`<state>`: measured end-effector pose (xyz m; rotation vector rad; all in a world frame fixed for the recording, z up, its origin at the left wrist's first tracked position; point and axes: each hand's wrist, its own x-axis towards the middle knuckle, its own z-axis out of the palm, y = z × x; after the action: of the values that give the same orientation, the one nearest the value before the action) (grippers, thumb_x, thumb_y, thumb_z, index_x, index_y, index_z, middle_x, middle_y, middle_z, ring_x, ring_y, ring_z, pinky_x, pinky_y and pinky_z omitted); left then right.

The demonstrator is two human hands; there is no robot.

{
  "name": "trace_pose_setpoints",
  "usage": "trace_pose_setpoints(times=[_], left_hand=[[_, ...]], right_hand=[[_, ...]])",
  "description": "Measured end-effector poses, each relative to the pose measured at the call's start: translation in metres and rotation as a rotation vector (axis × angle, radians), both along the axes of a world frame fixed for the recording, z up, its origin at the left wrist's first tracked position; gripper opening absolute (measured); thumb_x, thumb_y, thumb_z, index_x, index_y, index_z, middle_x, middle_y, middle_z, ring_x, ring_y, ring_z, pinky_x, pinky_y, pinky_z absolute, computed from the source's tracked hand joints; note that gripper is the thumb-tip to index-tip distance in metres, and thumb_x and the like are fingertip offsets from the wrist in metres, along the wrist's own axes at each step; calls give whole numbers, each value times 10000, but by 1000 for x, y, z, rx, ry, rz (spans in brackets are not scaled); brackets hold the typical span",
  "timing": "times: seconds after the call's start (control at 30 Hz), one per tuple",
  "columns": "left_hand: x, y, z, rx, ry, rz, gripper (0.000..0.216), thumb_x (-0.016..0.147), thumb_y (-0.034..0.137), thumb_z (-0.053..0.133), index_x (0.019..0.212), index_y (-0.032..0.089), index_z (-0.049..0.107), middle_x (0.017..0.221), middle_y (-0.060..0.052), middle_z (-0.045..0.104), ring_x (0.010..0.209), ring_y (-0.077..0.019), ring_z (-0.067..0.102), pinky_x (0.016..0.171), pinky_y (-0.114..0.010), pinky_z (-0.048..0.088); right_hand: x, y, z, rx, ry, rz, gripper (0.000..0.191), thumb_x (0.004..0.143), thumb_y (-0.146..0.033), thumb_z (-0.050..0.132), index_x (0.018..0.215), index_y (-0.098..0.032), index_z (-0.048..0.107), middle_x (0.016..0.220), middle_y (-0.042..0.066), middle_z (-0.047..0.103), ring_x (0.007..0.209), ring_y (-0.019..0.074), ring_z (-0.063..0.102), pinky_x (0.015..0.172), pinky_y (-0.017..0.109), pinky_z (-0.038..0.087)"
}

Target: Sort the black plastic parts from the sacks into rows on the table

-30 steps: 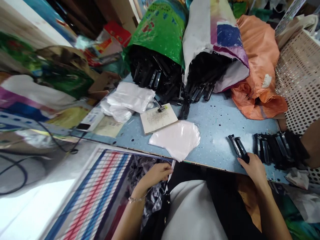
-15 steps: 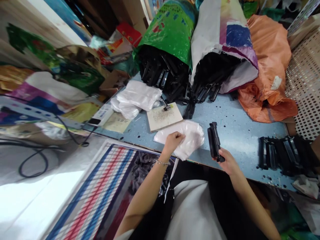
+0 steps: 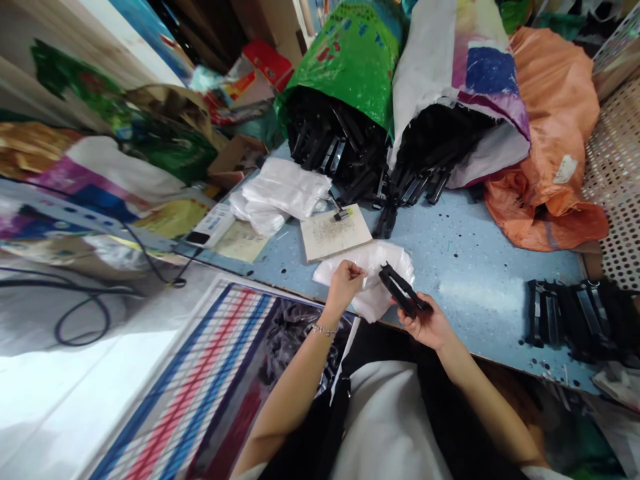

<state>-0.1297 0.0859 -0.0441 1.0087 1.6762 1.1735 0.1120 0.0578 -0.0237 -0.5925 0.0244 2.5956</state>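
Observation:
My right hand (image 3: 429, 325) grips a long black plastic part (image 3: 403, 290) and holds it slanted over the near edge of the blue table (image 3: 465, 267). My left hand (image 3: 344, 283) pinches the top sheet of a stack of clear plastic bags (image 3: 373, 277) lying at the table's near edge. The black part's far end hangs just above those bags, close to my left fingers. A bracelet shows on my left wrist.
A row of black parts (image 3: 575, 317) lies at the right. A green sack (image 3: 345, 80) and a white sack (image 3: 450, 80) full of black parts lie at the back, with an orange bag (image 3: 555, 153) beside them. A small board (image 3: 335, 233), white bags (image 3: 283, 193) and a striped sack (image 3: 200, 393) are near.
My right hand picked a black part from the table at the right and carried it left to the plastic bags. My left hand rose from the table's edge and pinched the bags.

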Motion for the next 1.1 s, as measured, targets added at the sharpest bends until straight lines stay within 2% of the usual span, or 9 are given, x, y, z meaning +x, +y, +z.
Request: trace_pose_setpoints(times=[0.1,0.2,0.3,0.4,0.53,0.63,0.8,0.93,1.1], left_hand=[[2,-3,0,18,67,-25,192,717,226,666,763,208,480,704,25,635,604,-130,570,594,-244,441],[-4,-6,5,141,343,-70,63,792,132,555,777,192,569,775,-23,676,732,-176,633,720,-305,515],[-18,-8,13,262,736,-162,313,823,25,435,937,166,690,1024,-123,720,1000,-260,653,941,-427,515],[-17,-13,22,313,931,-251,487,844,-12,372,1230,108,644,1290,-199,639,1197,-301,601,1055,-488,473],[20,-36,37,516,788,-450,591,887,4,342,1450,131,470,1420,-174,560,1318,-252,541,1098,-451,486],[41,-58,47,597,640,-545,532,920,44,377,1409,200,519,1361,-126,605,1256,-216,589,1061,-406,530],[20,-63,38,390,835,-289,451,894,6,380,1234,146,641,1402,-192,543,1216,-289,617,1028,-463,539],[15,-49,25,389,922,-339,617,870,-36,354,1462,114,441,1486,-218,480,1390,-310,483,1100,-474,488],[43,-56,27,623,705,-581,732,885,-24,328,1578,188,227,1583,-175,371,1469,-256,380,1159,-455,442]], right_hand=[[-4,-1,2,-6,60,6,593,1005,-497,350,1340,-30,497,867,117,721,662,121,661,527,192,564],[-11,0,-3,-70,57,38,580,1004,-474,376,1325,-4,490,859,133,716,655,123,661,543,192,578],[-15,0,-12,-100,38,11,557,989,-434,450,1301,25,494,851,150,714,655,118,659,561,167,579],[-18,-1,-14,-71,77,3,565,973,-462,478,1300,-3,509,859,129,710,648,110,640,544,165,575],[-30,2,-11,-66,117,7,438,945,-472,519,1121,-81,609,786,74,698,594,83,594,482,130,521],[-32,1,-9,1,16,-138,261,906,-379,599,967,-128,638,775,52,712,622,94,621,513,144,528],[-15,-12,1,108,-34,-214,449,871,-413,644,1159,-71,616,846,82,708,647,101,591,515,164,519],[-11,-20,3,62,30,-149,575,890,-443,609,1254,-2,550,821,85,678,595,77,530,483,144,489],[-13,-18,-2,4,102,-117,462,921,-489,561,1138,-81,583,783,43,626,559,63,469,417,114,440]])
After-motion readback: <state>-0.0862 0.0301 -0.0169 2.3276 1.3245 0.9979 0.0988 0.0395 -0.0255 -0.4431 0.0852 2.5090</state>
